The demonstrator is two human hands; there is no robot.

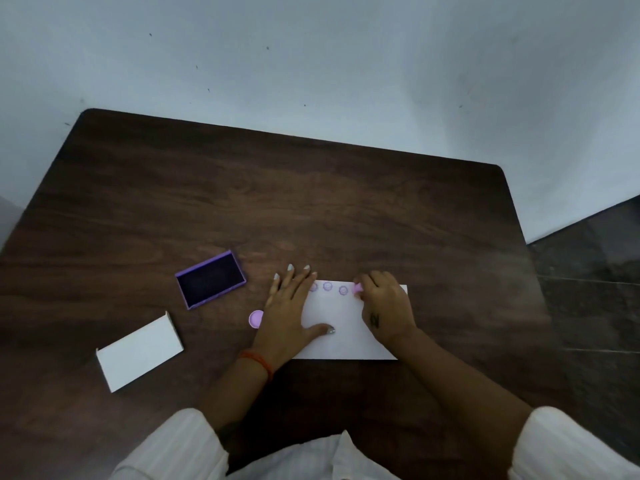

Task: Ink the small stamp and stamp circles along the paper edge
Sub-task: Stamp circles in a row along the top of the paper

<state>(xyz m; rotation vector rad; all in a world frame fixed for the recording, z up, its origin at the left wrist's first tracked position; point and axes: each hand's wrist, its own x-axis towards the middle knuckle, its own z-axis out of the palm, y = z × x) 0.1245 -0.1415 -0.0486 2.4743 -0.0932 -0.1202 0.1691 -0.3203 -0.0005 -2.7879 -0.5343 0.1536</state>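
Observation:
A white sheet of paper point(346, 341) lies on the dark wooden table point(242, 188) in front of me. Three purple circle prints point(327, 286) run along its far edge. My right hand point(386, 306) is shut on a small pink stamp point(357, 288), pressed down on the paper just right of the last print. My left hand point(289, 306) lies flat with fingers spread on the paper's left part, thumb on the sheet. An open purple ink pad point(210, 279) sits to the left, apart from the paper.
A small round purple cap point(255, 319) lies beside my left hand. A white box lid point(139, 352) rests at the front left. The table's right edge drops to a dark tiled floor point(588, 289). A pale wall point(311, 64) stands behind.

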